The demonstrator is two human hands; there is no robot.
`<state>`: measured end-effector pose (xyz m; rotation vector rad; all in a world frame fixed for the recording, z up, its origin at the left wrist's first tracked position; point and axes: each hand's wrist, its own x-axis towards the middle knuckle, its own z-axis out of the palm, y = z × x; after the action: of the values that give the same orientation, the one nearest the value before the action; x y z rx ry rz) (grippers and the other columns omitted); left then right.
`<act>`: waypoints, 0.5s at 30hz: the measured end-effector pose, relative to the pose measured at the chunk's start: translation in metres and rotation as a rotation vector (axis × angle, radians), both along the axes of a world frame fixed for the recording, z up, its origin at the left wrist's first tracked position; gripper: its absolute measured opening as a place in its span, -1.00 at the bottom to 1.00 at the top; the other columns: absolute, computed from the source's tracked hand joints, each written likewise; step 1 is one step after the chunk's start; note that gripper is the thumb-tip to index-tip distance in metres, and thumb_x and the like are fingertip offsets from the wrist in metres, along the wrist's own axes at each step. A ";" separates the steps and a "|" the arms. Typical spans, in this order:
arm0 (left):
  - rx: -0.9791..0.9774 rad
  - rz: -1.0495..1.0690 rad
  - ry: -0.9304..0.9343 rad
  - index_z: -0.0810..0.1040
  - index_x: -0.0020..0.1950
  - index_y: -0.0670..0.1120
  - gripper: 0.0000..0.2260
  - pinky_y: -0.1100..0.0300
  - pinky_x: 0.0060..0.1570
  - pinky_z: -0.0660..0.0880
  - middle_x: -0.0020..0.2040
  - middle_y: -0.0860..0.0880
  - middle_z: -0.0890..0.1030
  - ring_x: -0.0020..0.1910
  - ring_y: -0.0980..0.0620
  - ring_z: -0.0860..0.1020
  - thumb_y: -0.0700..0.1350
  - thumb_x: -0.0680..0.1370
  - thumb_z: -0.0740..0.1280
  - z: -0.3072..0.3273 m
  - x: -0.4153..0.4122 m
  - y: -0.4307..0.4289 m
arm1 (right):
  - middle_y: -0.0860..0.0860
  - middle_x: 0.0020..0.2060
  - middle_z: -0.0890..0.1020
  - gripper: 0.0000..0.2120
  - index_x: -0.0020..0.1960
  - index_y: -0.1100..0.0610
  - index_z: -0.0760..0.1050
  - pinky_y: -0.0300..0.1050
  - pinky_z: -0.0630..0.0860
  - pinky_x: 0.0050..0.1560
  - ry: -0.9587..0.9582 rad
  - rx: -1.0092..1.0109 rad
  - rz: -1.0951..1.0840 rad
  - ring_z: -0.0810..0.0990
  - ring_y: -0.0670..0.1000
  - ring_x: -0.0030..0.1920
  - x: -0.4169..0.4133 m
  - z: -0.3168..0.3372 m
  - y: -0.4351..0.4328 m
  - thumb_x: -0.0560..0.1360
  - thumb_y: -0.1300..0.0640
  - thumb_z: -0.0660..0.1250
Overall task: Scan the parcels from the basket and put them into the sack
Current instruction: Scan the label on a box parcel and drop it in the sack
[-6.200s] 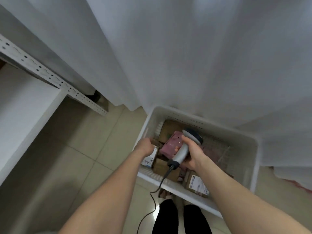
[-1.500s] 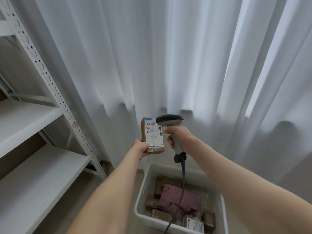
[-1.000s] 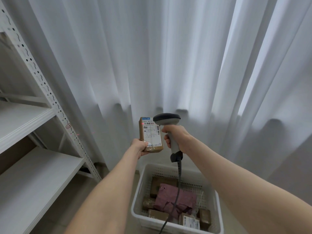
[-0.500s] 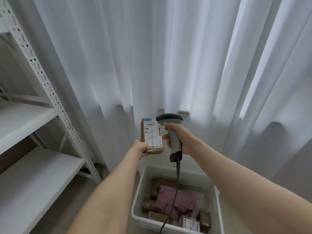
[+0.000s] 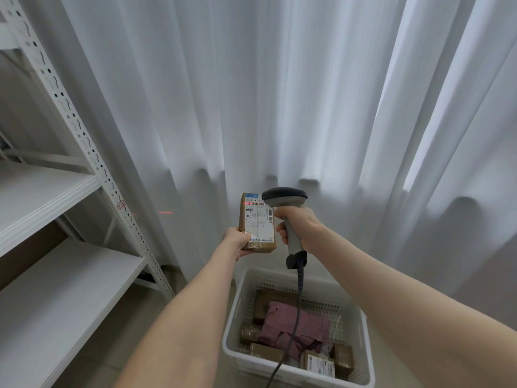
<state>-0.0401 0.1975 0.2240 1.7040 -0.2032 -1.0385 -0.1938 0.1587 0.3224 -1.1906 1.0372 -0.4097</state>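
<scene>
The brown parcel point(image 5: 256, 219) stands upright at centre frame, its lower end pinched in the left hand point(image 5: 237, 243) with the label bared, seemingly so the scanner point(image 5: 285, 198) clenched in the right hand point(image 5: 303, 228) beside it can sweep its red line point(image 5: 248, 203) across, above the basket point(image 5: 232, 317).

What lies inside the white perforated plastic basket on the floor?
Several brown cardboard parcels and one crumpled pink plastic mailer lying over them. Whatever is beneath the mailer is hidden.

I read this as a small parcel storeroom: white slotted steel shelving point(image 5: 81, 135) on the left, a white curtain point(image 5: 279, 93) across the far side, and near me a basket point(image 5: 232, 317) of labelled parcels point(image 5: 265, 303).
</scene>
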 end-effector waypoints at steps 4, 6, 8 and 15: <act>0.005 0.009 0.001 0.47 0.19 -0.20 -0.81 0.01 -0.20 0.59 0.19 -0.20 0.59 0.05 -0.15 0.61 -0.32 0.60 0.20 0.000 0.001 0.001 | 0.12 -0.38 0.53 -0.94 -0.02 0.24 0.48 -0.14 0.45 -0.38 0.022 0.003 -0.006 0.43 0.00 -0.46 0.001 0.001 0.002 0.51 0.25 0.30; 0.007 0.018 0.000 0.47 0.18 -0.20 -0.82 -0.01 -0.16 0.59 0.20 -0.20 0.58 0.08 -0.17 0.61 -0.33 0.60 0.20 -0.001 0.002 0.002 | 0.12 -0.39 0.53 -0.95 -0.04 0.23 0.48 -0.15 0.45 -0.39 0.024 0.007 -0.021 0.43 0.00 -0.46 0.001 0.000 0.003 0.51 0.25 0.30; 0.004 0.029 0.002 0.46 0.11 -0.17 -0.86 -0.03 -0.14 0.59 0.20 -0.20 0.58 0.09 -0.18 0.60 -0.34 0.60 0.19 -0.002 0.002 0.001 | 0.11 -0.40 0.52 -0.96 -0.08 0.23 0.47 -0.15 0.44 -0.39 0.025 0.012 -0.036 0.43 0.01 -0.46 0.002 0.000 0.005 0.51 0.25 0.30; 0.016 0.031 -0.007 0.46 0.05 -0.16 -0.90 0.02 -0.28 0.59 0.16 -0.19 0.60 0.04 -0.16 0.62 -0.32 0.60 0.21 -0.005 0.004 0.002 | 0.10 -0.40 0.52 -0.96 -0.08 0.23 0.47 -0.16 0.45 -0.38 0.020 0.015 -0.046 0.44 0.00 -0.46 0.005 0.001 0.010 0.50 0.25 0.31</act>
<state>-0.0362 0.1994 0.2191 1.7204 -0.1735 -1.0136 -0.1891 0.1692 0.3231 -1.1607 1.0852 -0.4260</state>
